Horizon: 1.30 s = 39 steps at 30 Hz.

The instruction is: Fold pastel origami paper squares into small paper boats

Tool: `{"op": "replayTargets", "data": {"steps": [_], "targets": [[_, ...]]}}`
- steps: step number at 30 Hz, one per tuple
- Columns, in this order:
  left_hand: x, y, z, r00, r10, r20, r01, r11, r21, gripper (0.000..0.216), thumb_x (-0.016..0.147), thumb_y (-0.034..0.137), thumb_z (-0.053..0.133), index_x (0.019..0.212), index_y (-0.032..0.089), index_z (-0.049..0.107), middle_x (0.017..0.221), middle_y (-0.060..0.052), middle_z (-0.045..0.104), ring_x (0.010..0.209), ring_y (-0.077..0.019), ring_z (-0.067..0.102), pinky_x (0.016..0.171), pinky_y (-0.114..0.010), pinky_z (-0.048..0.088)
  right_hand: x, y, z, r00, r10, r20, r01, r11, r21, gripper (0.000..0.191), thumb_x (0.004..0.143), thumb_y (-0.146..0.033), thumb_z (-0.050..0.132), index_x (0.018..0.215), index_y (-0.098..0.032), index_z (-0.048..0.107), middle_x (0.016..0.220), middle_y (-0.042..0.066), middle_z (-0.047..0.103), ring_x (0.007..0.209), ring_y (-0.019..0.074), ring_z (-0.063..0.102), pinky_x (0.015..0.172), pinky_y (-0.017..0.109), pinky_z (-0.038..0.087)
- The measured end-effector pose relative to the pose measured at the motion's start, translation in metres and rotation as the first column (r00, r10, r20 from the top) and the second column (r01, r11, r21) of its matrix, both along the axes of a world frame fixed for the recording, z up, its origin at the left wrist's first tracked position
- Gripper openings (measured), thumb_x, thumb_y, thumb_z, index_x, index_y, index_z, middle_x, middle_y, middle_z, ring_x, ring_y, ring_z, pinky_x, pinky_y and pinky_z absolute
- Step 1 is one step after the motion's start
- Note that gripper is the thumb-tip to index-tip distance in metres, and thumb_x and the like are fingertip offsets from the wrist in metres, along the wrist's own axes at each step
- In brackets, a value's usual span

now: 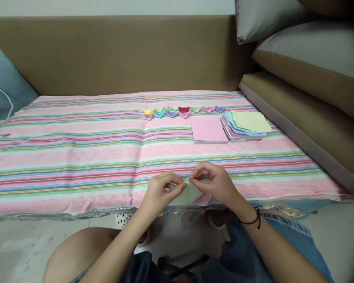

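A pale green sheet of origami paper [188, 195], partly folded, is held up over the near edge of the striped cloth. My left hand [164, 189] pinches it near its top corner from the left. From the right, my right hand [214, 181] pinches the same top part, thumb and forefinger close to the left fingertips. The small folds between the fingers are partly hidden. Farther back stand several small folded paper boats in two rows, among them a red boat [184, 109] and a yellow boat [149, 112].
A stack of pink paper [209, 131] lies beyond my right hand. Beside it is a looser pile of coloured sheets with a cream one [250, 121] on top. The striped cloth [100, 153] covers the surface. Cushions [312, 59] are piled at the right.
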State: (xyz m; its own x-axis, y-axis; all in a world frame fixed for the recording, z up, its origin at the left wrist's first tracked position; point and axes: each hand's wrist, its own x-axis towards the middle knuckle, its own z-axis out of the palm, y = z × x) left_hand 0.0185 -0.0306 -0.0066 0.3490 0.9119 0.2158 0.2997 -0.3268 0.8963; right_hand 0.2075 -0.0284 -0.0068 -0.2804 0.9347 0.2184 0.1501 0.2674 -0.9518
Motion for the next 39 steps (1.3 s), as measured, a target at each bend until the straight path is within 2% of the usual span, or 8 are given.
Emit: {"op": "replayTargets", "data": {"steps": [5, 8, 12, 20, 26, 35, 39], "targets": [[0.003, 0.001, -0.004, 0.988, 0.092, 0.125, -0.065, 0.976, -0.206, 0.015, 0.072, 0.031, 0.068, 0.066, 0.017, 0.069, 0.071, -0.005, 0.067, 0.063, -0.0161, 0.06, 0.053, -0.022, 0.046, 0.0, 0.0, 0.001, 1.0, -0.009, -0.026, 0.009, 1.0, 0.006, 0.008, 0.075, -0.025, 0.063, 0.076, -0.019, 0.059, 0.072, 0.003, 0.066, 0.069, 0.0168, 0.065, 0.065, 0.029, 0.054], [0.005, 0.001, -0.006, 0.971, 0.15, 0.186, -0.094, 0.955, -0.282, 0.014, 0.068, 0.031, 0.072, 0.066, 0.017, 0.07, 0.066, -0.004, 0.068, 0.059, -0.0154, 0.06, 0.052, -0.022, 0.046, 0.0, 0.001, -0.001, 1.0, -0.023, 0.008, 0.022, 0.999, 0.041, 0.005, 0.075, -0.024, 0.062, 0.074, -0.02, 0.064, 0.072, 0.003, 0.067, 0.069, 0.0175, 0.065, 0.064, 0.03, 0.055], [0.006, -0.001, -0.006, 0.954, 0.195, 0.227, -0.112, 0.936, -0.335, 0.014, 0.066, 0.03, 0.074, 0.068, 0.017, 0.071, 0.064, -0.004, 0.069, 0.057, -0.0152, 0.061, 0.051, -0.022, 0.047, 0.001, 0.001, -0.002, 0.997, -0.035, 0.062, 0.032, 0.998, 0.046, 0.011, 0.076, -0.019, 0.059, 0.075, -0.021, 0.071, 0.074, 0.003, 0.071, 0.071, 0.0196, 0.067, 0.063, 0.03, 0.055], [0.009, -0.002, -0.007, 0.921, 0.239, 0.307, -0.131, 0.934, -0.333, 0.014, 0.064, 0.024, 0.076, 0.075, 0.018, 0.071, 0.07, -0.003, 0.07, 0.063, -0.0149, 0.064, 0.056, -0.021, 0.05, -0.001, 0.0, -0.003, 0.999, -0.047, 0.001, 0.047, 0.999, -0.005, 0.007, 0.075, -0.021, 0.063, 0.079, -0.02, 0.067, 0.077, 0.004, 0.07, 0.074, 0.0192, 0.067, 0.067, 0.03, 0.055], [0.007, -0.006, -0.007, 0.935, 0.247, 0.254, -0.164, 0.937, -0.308, 0.01, 0.068, 0.025, 0.073, 0.075, 0.018, 0.072, 0.069, -0.004, 0.071, 0.063, -0.0162, 0.065, 0.055, -0.022, 0.051, -0.002, -0.001, -0.004, 0.997, -0.057, -0.06, 0.052, 0.995, -0.079, 0.009, 0.077, -0.025, 0.063, 0.085, -0.02, 0.063, 0.077, 0.004, 0.07, 0.073, 0.018, 0.067, 0.064, 0.027, 0.054], [0.008, -0.006, -0.006, 0.96, 0.181, 0.213, -0.145, 0.974, -0.175, 0.007, 0.073, 0.021, 0.068, 0.078, 0.019, 0.073, 0.077, -0.004, 0.07, 0.069, -0.0143, 0.064, 0.057, -0.019, 0.05, -0.003, 0.0, -0.01, 0.988, -0.111, -0.107, 0.101, 0.99, -0.097, 0.012, 0.075, -0.026, 0.067, 0.083, -0.019, 0.063, 0.074, 0.005, 0.07, 0.071, 0.0186, 0.067, 0.062, 0.028, 0.054], [0.008, -0.006, -0.007, 0.959, 0.194, 0.206, -0.166, 0.975, -0.145, 0.007, 0.074, 0.021, 0.067, 0.079, 0.02, 0.073, 0.078, -0.003, 0.07, 0.07, -0.0141, 0.064, 0.056, -0.018, 0.049, -0.004, -0.001, -0.009, 0.987, -0.104, -0.127, 0.089, 0.989, -0.116, 0.011, 0.076, -0.027, 0.066, 0.084, -0.019, 0.063, 0.075, 0.005, 0.071, 0.071, 0.0183, 0.067, 0.062, 0.028, 0.053]]}}
